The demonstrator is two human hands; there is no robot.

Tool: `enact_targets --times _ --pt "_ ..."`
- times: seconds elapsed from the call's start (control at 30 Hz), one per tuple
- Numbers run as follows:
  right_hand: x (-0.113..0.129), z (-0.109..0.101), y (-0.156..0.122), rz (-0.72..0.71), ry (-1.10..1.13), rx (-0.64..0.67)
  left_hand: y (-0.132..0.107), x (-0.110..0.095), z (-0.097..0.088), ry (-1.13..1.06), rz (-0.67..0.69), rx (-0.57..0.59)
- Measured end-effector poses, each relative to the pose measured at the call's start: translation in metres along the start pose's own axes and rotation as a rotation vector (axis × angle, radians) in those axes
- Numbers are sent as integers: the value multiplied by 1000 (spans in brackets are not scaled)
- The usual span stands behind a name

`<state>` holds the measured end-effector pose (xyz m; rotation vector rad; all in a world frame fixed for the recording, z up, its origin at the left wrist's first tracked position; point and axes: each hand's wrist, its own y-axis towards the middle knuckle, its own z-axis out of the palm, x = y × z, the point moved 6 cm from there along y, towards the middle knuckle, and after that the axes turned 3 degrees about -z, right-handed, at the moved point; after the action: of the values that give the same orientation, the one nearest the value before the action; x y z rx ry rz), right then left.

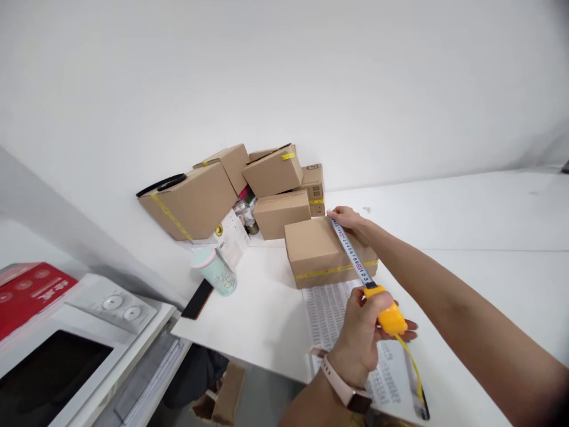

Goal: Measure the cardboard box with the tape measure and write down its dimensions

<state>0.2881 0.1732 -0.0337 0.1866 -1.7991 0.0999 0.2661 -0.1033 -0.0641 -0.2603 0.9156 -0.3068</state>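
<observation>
A closed cardboard box [313, 249] with a yellow tape band lies on the white table [466, 207]. My left hand [362, 338] is closed round a yellow tape measure case [390, 318] at the box's near right corner. The measuring blade [351, 252] runs along the box's right top edge. My right hand [349, 219] pinches the blade's end at the far corner of the box. A pink watch sits on my left wrist.
A pile of several cardboard boxes [271, 172] leans against the wall behind. A pale green cup with a pink lid [213, 270] and a black phone [198, 298] lie at the left. A printed sheet on a clipboard [324, 311] lies under my left hand. A white machine [80, 338] stands at lower left.
</observation>
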Motion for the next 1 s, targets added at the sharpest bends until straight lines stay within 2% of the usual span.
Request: enact_targets --times 0.2,0.5,0.7,1.0 --pt "7 3 26 -28 -330 -44 17 -14 3 -9 -7 -60" --pt "-2 11 44 -130 -525 -7 28 -23 -1 25 -16 -60" --pt "-10 15 49 -196 -536 -10 22 -26 3 37 -1 -60" --pt "-15 7 39 -183 -416 -65 21 -23 4 55 12 -67"
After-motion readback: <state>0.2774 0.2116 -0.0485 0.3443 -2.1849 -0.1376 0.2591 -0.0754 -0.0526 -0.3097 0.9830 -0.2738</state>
